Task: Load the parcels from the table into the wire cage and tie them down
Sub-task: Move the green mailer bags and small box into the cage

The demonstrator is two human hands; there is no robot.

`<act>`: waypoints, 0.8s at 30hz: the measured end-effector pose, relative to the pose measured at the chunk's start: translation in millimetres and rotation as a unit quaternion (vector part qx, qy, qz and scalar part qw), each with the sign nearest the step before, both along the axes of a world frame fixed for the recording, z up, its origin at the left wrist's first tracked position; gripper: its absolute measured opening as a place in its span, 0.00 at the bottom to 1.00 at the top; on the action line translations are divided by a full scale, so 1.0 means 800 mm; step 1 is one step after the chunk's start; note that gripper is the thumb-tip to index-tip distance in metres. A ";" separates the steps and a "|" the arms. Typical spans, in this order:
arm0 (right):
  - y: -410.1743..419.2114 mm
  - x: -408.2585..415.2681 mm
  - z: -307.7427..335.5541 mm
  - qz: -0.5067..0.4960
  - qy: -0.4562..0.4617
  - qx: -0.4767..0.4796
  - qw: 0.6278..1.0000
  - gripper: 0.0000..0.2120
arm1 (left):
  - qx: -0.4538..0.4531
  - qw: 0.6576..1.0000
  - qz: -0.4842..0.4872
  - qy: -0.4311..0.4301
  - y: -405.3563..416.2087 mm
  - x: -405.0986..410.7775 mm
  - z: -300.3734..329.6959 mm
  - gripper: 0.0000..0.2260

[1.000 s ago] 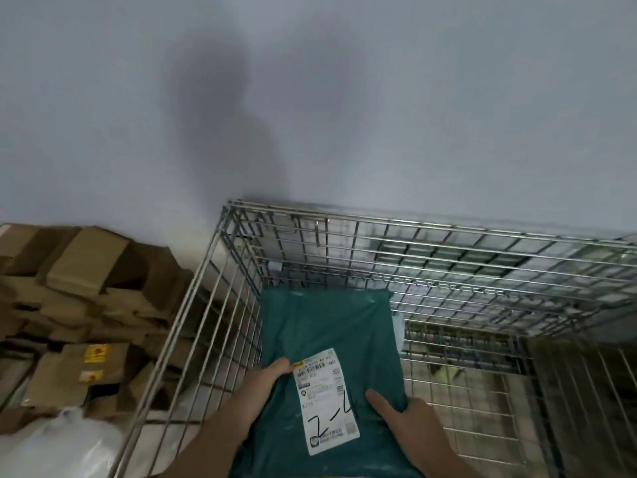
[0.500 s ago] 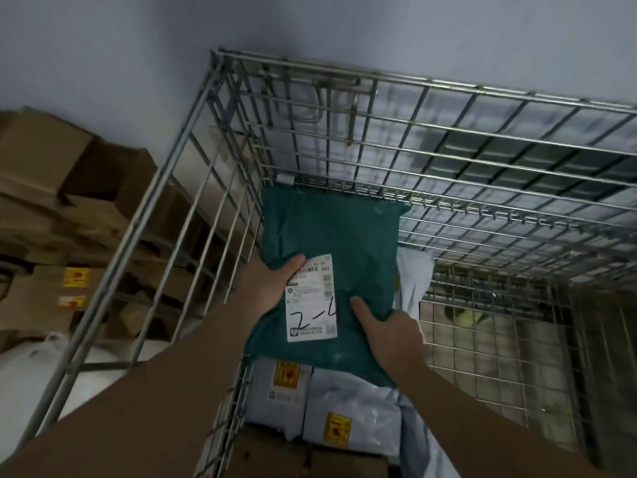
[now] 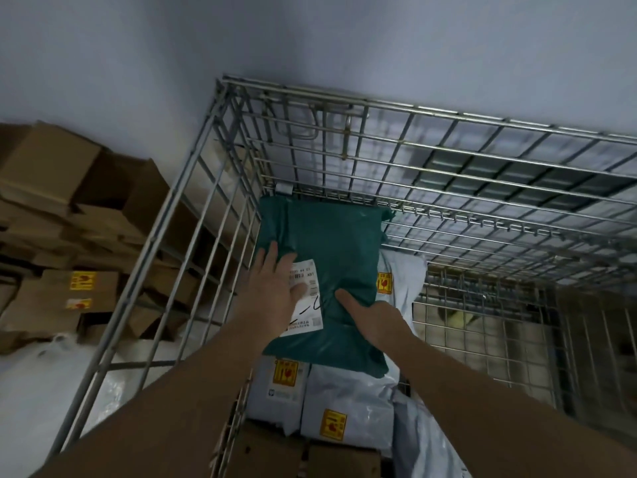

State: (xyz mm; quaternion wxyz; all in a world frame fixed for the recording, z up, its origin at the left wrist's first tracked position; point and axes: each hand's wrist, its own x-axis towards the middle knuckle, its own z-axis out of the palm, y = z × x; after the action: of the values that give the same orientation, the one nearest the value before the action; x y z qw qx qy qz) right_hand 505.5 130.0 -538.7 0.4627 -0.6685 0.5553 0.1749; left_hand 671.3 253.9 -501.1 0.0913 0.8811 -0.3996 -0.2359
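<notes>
A dark green parcel bag [image 3: 331, 250] with a white shipping label lies inside the wire cage [image 3: 448, 157], in its far left corner. It rests on top of pale grey parcel bags [image 3: 344, 401] with yellow stickers. My left hand [image 3: 275, 288] lies flat on the green parcel with fingers spread, partly covering the label. My right hand [image 3: 372, 313] holds the parcel's right side, thumb on top and fingers hidden under its edge.
Stacked brown cardboard boxes [image 3: 69, 208] fill the floor left of the cage, with white plastic bags [image 3: 44, 381] in front of them. Brown cartons [image 3: 303, 457] sit at the cage's near end. A plain wall stands right behind the cage. The cage's right half shows bare wire floor.
The green parcel has gone down onto the grey bags in the corner. My left hand has let go of its edge and now lies flat on top.
</notes>
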 end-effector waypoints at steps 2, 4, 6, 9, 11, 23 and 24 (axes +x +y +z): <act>-0.011 0.001 0.011 0.060 0.018 0.007 0.998 0.53 | 0.006 1.000 -0.013 0.019 0.002 0.006 0.000 0.28; -0.022 0.001 0.026 0.123 0.045 -0.025 0.991 0.51 | 0.032 0.998 -0.028 0.034 0.003 0.012 0.003 0.28; -0.033 0.001 0.049 0.181 0.064 -0.085 0.978 0.48 | 0.073 0.996 -0.047 0.030 0.005 0.015 0.011 0.28; -0.045 -0.003 0.100 0.270 0.079 -0.147 0.948 0.50 | 0.113 0.991 -0.071 0.025 0.011 0.015 0.035 0.29; -0.053 -0.005 0.142 0.327 0.075 -0.176 0.926 0.50 | 0.107 0.991 -0.064 0.053 0.012 0.015 0.064 0.29; -0.033 -0.076 0.287 0.328 0.042 -0.114 0.937 0.42 | 0.144 0.982 -0.094 0.077 0.030 -0.037 0.217 0.36; -0.032 -0.081 0.306 0.337 0.041 -0.121 0.933 0.41 | 0.146 0.981 -0.103 0.075 0.031 -0.040 0.237 0.37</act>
State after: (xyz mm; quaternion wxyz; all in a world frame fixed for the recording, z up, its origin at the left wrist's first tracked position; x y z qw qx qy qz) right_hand 441.1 104.4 -293.6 0.2688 -0.8594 0.3334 0.2793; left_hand 639.4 278.8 -311.3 -0.0334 0.8188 -0.4418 -0.3649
